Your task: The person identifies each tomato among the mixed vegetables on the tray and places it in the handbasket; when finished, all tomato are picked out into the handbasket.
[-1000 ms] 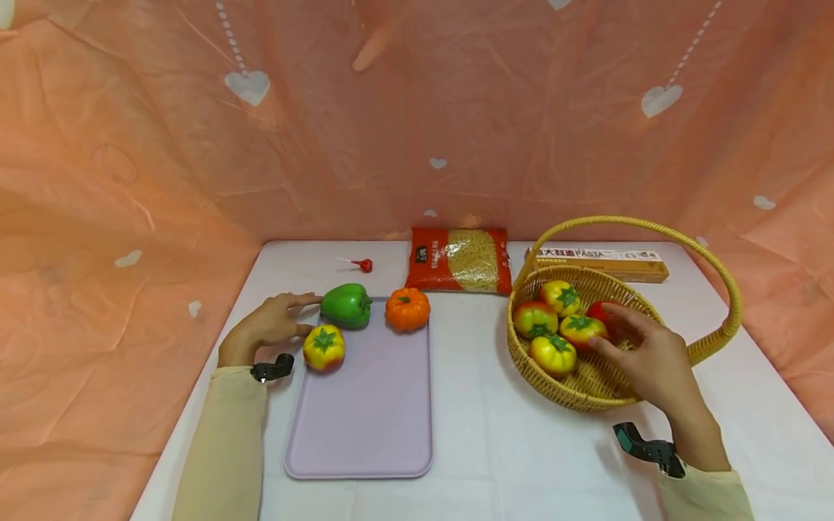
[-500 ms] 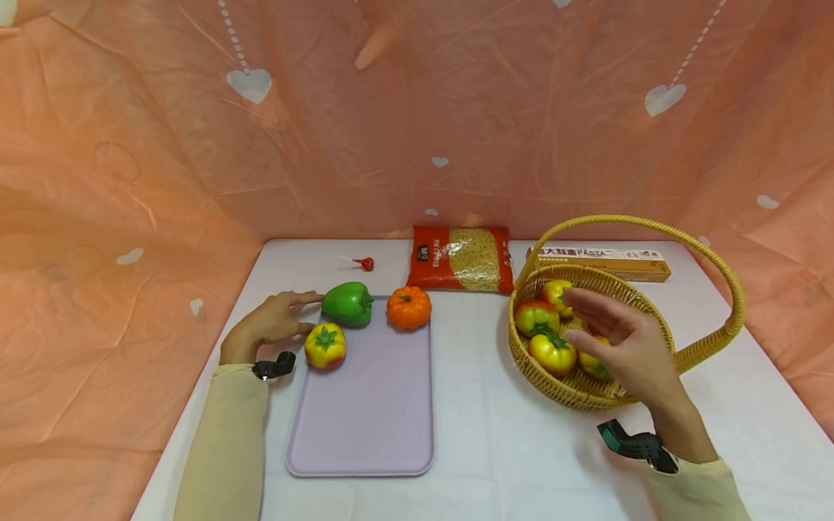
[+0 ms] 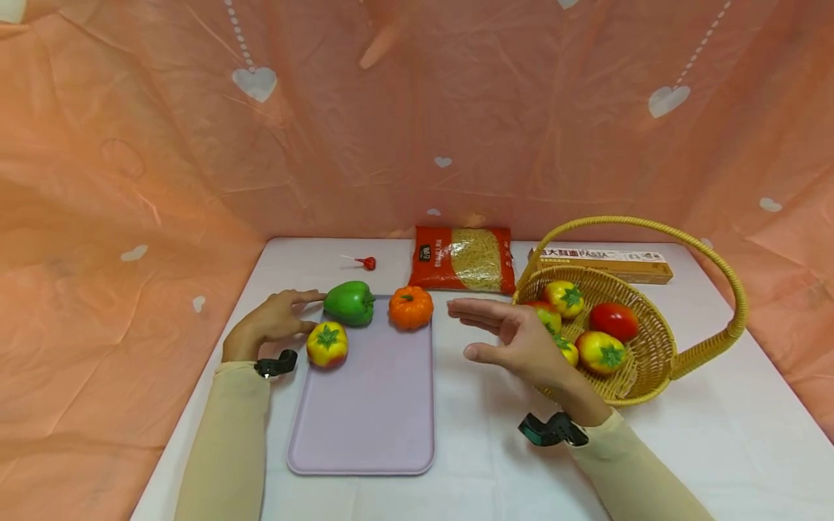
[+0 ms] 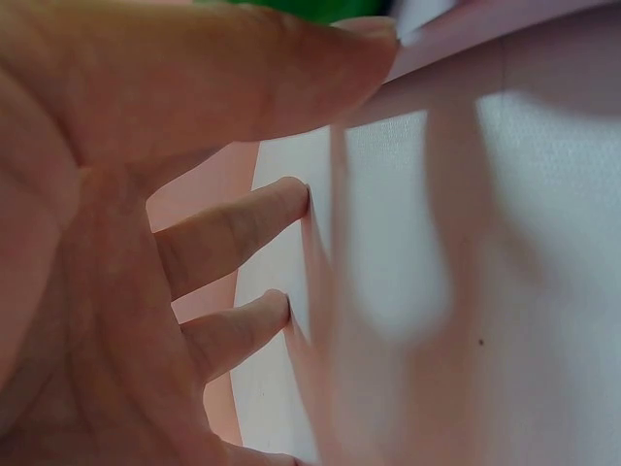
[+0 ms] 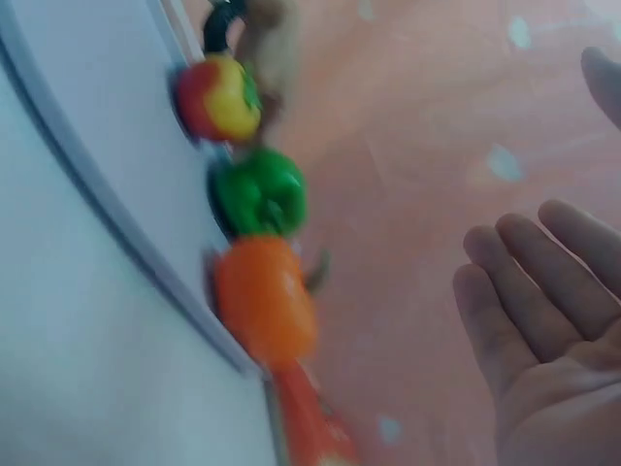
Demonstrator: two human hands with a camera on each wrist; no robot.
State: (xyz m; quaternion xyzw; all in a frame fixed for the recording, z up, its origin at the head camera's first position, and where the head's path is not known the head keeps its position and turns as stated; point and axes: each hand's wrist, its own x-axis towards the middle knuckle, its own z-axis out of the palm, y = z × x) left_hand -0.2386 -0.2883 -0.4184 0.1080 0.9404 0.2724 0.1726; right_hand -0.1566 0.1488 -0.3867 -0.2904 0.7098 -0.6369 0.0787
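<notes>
My left hand point(image 3: 268, 324) is at the upper left edge of a lilac tray point(image 3: 365, 420), beside a green bell pepper point(image 3: 349, 303) and a yellow-and-red, tomato-like fruit point(image 3: 327, 345). In the left wrist view its fingers are extended, fingertips on the white tabletop, and one digit lies close to the tray's rim. A small orange pumpkin point(image 3: 411, 307) sits at the tray's upper right corner. My right hand point(image 3: 524, 340) hovers between tray and basket, fingers straight, thumb apart, holding nothing. It partly hides the wicker basket point(image 3: 736, 311), which contains several similar fruits and a smooth red oval one point(image 3: 614, 322).
Behind the tray lie a red lollipop point(image 3: 367, 263) and a red bag of pasta point(image 3: 461, 260). A pasta box point(image 3: 625, 269) stands behind the basket, whose tall handle arches upward. An orange curtain point(image 3: 326, 159) with white hearts hangs behind the table.
My right hand has moved left, from inside the basket to between basket and tray, uncovering the red oval fruit. My left hand has stayed in place.
</notes>
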